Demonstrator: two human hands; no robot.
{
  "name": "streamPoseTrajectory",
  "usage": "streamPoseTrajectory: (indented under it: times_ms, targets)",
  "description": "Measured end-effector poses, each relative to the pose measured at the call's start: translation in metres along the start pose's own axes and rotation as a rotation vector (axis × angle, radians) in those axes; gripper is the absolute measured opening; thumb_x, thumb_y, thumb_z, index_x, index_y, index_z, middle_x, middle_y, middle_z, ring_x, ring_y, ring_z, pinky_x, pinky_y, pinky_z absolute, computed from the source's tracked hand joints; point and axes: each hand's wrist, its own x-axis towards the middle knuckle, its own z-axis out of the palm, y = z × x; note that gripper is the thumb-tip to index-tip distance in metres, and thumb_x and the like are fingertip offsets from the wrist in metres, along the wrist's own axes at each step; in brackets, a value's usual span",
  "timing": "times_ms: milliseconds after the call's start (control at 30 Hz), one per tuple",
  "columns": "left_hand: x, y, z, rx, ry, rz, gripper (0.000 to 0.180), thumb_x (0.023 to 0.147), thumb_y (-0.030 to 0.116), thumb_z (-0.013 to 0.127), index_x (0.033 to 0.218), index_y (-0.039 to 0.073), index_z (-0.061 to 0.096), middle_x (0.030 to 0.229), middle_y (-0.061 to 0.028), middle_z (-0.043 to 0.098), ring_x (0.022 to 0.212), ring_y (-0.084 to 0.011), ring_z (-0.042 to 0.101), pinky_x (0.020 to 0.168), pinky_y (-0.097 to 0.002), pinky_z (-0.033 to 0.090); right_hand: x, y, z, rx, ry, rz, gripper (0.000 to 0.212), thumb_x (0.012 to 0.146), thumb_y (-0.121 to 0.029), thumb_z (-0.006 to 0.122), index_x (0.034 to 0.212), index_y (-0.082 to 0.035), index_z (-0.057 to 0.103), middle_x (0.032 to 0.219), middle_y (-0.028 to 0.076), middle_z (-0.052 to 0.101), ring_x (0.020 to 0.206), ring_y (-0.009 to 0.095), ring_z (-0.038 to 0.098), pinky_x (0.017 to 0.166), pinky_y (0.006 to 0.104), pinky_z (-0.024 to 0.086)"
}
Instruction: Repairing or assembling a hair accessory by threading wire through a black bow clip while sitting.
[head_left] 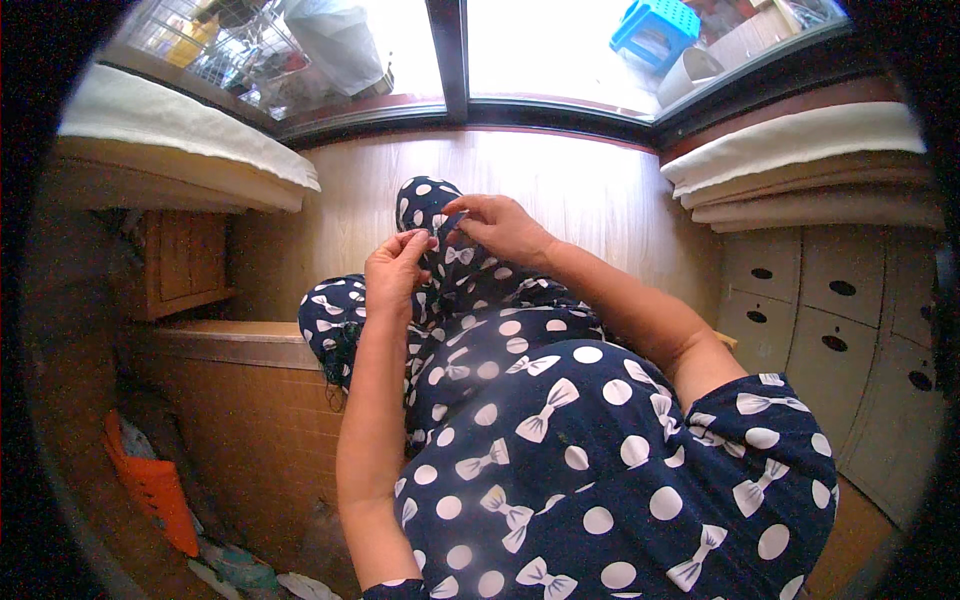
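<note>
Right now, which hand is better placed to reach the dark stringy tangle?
Probably the left hand: it is nearer the tangle, and its forearm passes right beside it. The right hand is farther off, on the other side of the left.

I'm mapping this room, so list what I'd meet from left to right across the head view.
Orange container → left hand → right hand → blue stool → pale cabinet.

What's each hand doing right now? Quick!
Left hand: fingertips pinched closed; can't tell what's in them, if anything.
Right hand: fingers bent at a small dark strip; can't tell if the grip is closed on it.
</note>
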Motion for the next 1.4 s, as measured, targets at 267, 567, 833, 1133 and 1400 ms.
streamPoseTrajectory:
  times_ms: [267,567,833,1133,1400]
  targets:
    - [0.004,-0.005,-0.018,-0.021,0.016,0.084,0.014,0.09,0.016,0.061,0.099,0.006,0.06,0.092,-0.0071,0.069,0.057,-0.0047,0.053,0.047,-0.018,0.043,-0.004,0.002,-0.014,0.153,0.201,0.046,0.023,0.086,-0.004,0.055,0.106,0.004,0.062,0.096,0.014,0.067,0.088,0.017,0.066,0.082,0.0265,0.051]
    - [-0.01,0.008,-0.041,0.081,-0.031,0.141,0.012,0.09,0.013,0.06,0.099,0.006,0.06,0.093,-0.0079,0.069,0.056,-0.0031,0.05,0.049,-0.0173,0.042,0.007,0.014,-0.037,0.237,0.369,0.008,0.02,0.084,-0.003,0.06,0.103,0.003,0.062,0.092,0.01,0.066,0.086,0.016,0.064,0.082,0.0259,0.05]
    - [-0.039,0.034,-0.072,0.393,-0.352,0.097,0.011,0.084,0.008,0.066,0.093,0.003,0.067,0.097,-0.0055,0.069,0.08,-0.0073,0.06,0.065,-0.0188,0.046,0.029,0.015,-0.058,0.134,0.41,-0.082,0.019,0.085,-0.007,0.061,0.101,0.002,0.062,0.085,0.006,0.064,0.078,0.013,0.06,0.073,0.0252,0.049]
    - [-0.021,0.011,-0.123,0.878,-0.105,0.235,0.023,0.083,0.016,0.068,0.1,0.0,0.07,0.1,-0.0108,0.069,0.087,-0.015,0.064,0.08,-0.0268,0.048,0.021,-0.004,-0.073,0.164,0.401,0.056,0.017,0.087,-0.013,0.063,0.1,-0.003,0.063,0.081,0.002,0.058,0.065,0.009,0.054,0.057,0.0212,0.046]
    - [-0.01,0.015,-0.12,0.253,0.202,0.38,0.057,0.093,0.014,0.057,0.141,0.0,0.031,0.112,-0.0115,0.065,0.062,-0.0009,0.053,0.045,-0.0151,0.039,0.0,0.018,-0.106,0.138,0.382,0.075,0.019,0.087,-0.009,0.061,0.104,-0.001,0.062,0.083,0.006,0.062,0.063,0.008,0.054,0.057,0.0211,0.046]
